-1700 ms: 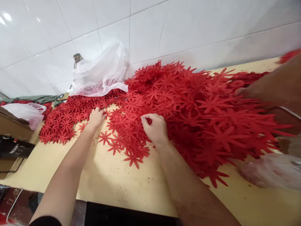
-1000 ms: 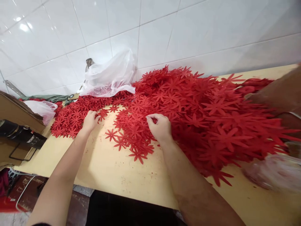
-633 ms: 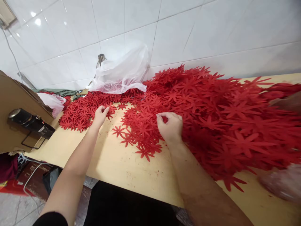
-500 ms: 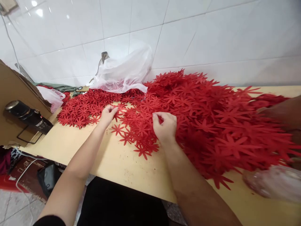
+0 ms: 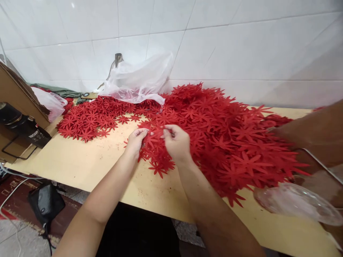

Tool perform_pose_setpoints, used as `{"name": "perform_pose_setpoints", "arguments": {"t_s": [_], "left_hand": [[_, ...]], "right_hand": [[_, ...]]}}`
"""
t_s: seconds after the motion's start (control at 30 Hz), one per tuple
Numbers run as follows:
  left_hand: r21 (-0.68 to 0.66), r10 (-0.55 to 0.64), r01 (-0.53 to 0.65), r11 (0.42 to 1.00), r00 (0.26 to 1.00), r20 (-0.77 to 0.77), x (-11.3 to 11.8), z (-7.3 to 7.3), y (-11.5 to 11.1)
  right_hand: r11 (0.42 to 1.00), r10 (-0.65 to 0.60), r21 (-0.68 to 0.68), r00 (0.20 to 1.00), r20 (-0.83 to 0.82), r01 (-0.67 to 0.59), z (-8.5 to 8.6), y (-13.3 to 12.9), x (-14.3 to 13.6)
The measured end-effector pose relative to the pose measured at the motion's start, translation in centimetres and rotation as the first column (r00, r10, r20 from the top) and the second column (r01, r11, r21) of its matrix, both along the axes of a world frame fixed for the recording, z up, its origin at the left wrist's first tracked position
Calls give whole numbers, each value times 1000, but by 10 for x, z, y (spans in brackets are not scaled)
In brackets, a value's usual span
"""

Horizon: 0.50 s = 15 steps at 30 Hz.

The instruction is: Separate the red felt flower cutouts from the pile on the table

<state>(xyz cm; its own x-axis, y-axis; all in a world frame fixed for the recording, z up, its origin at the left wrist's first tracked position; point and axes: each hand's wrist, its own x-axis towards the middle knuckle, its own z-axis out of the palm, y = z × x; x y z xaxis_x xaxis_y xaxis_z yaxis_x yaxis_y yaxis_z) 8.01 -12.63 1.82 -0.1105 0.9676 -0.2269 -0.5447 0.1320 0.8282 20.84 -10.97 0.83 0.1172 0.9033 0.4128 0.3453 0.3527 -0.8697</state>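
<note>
My left hand (image 5: 135, 142) pinches the edge of a red flower-shaped cutout (image 5: 152, 138) between thumb and fingers. From the other side my right hand (image 5: 177, 143) has its thumb and forefinger closed at the same cutout, so it spans the short gap between both hands. Just behind and below them lies a large, loose pile of similar red flower cutouts (image 5: 241, 142), thin and many-petalled. To the left spreads a lower pile of smaller-looking red cutouts (image 5: 88, 119). Red on red hides exactly how many layers my fingertips hold.
A translucent plastic bag (image 5: 136, 80) rests at the tiled wall. On the left stand a cardboard box (image 5: 21, 92) and a black vacuum (image 5: 24, 128). A clear plastic container (image 5: 297, 203) and brown material (image 5: 316, 135) sit on the right of the wooden table (image 5: 80, 167).
My left hand has moved right, away from the left pile's edge, and now meets my right hand. The right hand has shifted slightly left. The camera view has turned a little.
</note>
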Motion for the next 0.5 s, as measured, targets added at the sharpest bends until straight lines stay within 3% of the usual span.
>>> {"name": "perform_pose_setpoints", "arguments": {"t_s": [0.13,0.2,0.3,0.4,0.5], "left_hand": [[-159,99,-66,985,972,214,4,-1,-6],[-189,131,-81,979,953,272,9,3,-10],[-171,122,-66,983,931,343,24,8,-15],[-63,35,-10,998,910,413,42,10,-22],[-60,11,18,998,892,452,52,5,-27]], "right_hand": [[961,-258,161,937,237,224,3,10,30],[953,-284,196,907,311,231,6,5,33],[987,-98,151,961,259,60,11,-14,15],[991,111,53,980,163,-121,14,-31,-16],[985,171,-27,985,21,-171,13,-38,-37]]}}
